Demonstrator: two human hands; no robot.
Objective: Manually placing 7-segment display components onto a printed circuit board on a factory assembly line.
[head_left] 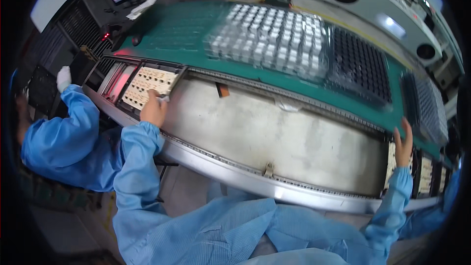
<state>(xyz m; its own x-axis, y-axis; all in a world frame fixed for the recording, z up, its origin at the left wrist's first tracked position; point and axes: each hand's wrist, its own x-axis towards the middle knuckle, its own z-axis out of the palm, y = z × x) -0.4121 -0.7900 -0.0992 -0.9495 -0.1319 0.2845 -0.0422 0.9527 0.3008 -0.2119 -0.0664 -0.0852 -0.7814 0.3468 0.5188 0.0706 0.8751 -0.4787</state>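
Observation:
My left hand (153, 111) is at the lower right corner of a cream panel (150, 87) with small dark parts, set in a black frame on the conveyor. Its fingers are bent together around a small greyish thing that I cannot make out. Far to the right, my right hand (404, 146) is raised over the conveyor with thumb and fingers apart. It is beside another cream panel (391, 163), which it partly covers; whether it touches the panel's frame, I cannot tell.
Behind the conveyor rail (294, 94), a green bench (181, 25) bears a clear tray of white pieces (267, 39), a black tray (360, 64) and a grey tray (426, 105). More cream panels (425, 175) sit at the right. Another person's blue sleeve (78, 113) is close at the left.

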